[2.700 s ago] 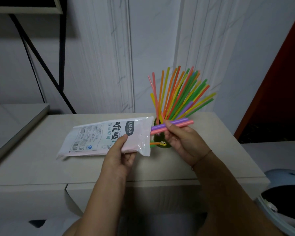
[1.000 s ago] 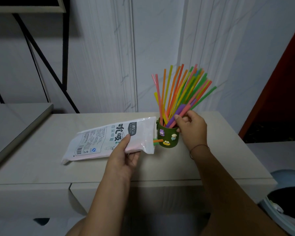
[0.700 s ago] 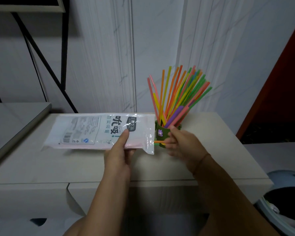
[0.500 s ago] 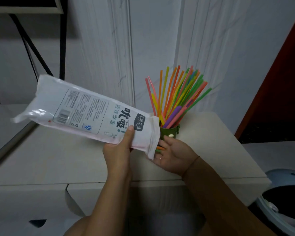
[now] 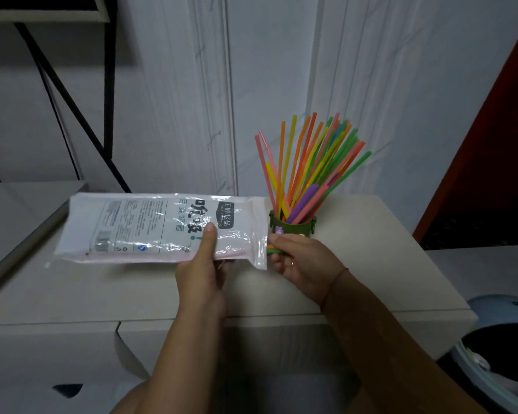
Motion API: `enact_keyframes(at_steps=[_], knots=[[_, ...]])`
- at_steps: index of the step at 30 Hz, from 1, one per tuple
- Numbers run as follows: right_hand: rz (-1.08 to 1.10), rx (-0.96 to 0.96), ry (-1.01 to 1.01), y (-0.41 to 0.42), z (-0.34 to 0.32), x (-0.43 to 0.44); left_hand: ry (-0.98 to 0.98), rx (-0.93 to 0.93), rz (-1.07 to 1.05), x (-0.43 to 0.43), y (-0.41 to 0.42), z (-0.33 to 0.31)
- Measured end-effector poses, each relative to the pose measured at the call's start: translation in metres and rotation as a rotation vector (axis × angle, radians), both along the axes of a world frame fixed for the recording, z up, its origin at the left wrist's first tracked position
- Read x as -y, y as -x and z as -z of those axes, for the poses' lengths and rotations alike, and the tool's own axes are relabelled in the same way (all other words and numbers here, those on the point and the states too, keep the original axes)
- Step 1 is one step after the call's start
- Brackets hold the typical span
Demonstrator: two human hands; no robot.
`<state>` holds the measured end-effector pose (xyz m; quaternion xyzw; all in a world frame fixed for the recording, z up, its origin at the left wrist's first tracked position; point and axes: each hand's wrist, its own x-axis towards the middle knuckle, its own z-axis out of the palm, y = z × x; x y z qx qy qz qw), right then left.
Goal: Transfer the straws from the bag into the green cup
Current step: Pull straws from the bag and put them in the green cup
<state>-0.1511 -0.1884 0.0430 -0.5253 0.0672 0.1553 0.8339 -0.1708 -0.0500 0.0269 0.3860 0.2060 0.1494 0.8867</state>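
Clear plastic, the bag [image 5: 162, 228] lies level across mid-frame, long axis left to right, its mouth at the right end just beside the green cup [image 5: 293, 230]. Near that mouth the left grip [image 5: 204, 261] pinches it, thumb on top. At the opening sits the right grip [image 5: 299, 261], fingers curled by a green-orange stub [image 5: 273, 250]; whether it has hold I cannot tell. Above the cup, straws [image 5: 311, 168] fan out. Any draw likely runs rightward.
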Motion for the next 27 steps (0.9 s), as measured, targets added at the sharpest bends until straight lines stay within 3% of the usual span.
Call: enact_keyframes(at_steps=[3,8,12,17,21,27], knots=[[0.062,0.14,0.11,0.0,-0.003,0.003,0.051,-0.07,0.086,-0.001,-0.002,0.003],[0.176,0.198,0.179,-0.005,-0.014,0.028,0.195,-0.115,0.098,-0.007,-0.003,0.003],[0.246,0.194,0.002,-0.009,-0.021,0.048,0.241,-0.111,0.058,-0.011,-0.003,0.002],[0.147,0.111,-0.234,-0.008,-0.014,0.029,0.281,-0.126,0.073,-0.003,-0.002,0.001],[0.087,0.161,-0.165,-0.002,-0.007,0.007,0.305,-0.127,0.106,0.008,0.001,0.0],[0.165,0.238,0.093,-0.002,-0.014,0.016,0.336,-0.103,0.067,0.001,-0.001,-0.001]])
